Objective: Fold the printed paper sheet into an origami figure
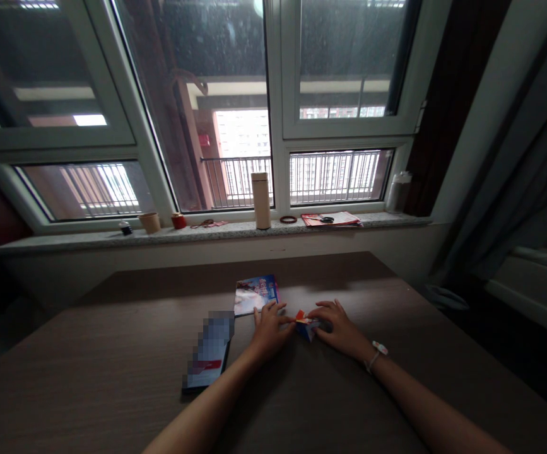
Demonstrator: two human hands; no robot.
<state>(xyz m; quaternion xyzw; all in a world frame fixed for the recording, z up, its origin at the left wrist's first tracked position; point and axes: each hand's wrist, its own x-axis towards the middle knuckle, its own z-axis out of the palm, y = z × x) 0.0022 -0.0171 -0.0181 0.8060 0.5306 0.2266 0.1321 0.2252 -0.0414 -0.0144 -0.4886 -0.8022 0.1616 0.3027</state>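
A small folded piece of coloured paper [305,326], red and blue, lies on the brown table [112,353] between my two hands. My left hand [269,329] rests on the table with its fingertips pinched on the paper's left edge. My right hand [338,328] presses down on the paper's right side, fingers curled over it. A bracelet sits on my right wrist [376,353]. Most of the paper is hidden under my fingers.
A colourful booklet [255,294] lies just beyond my left hand. A dark flat packet [209,350] lies to its left. On the windowsill [207,234] stand a tall beige flask [260,200], small cups [150,222], a jar [398,192] and papers [332,219].
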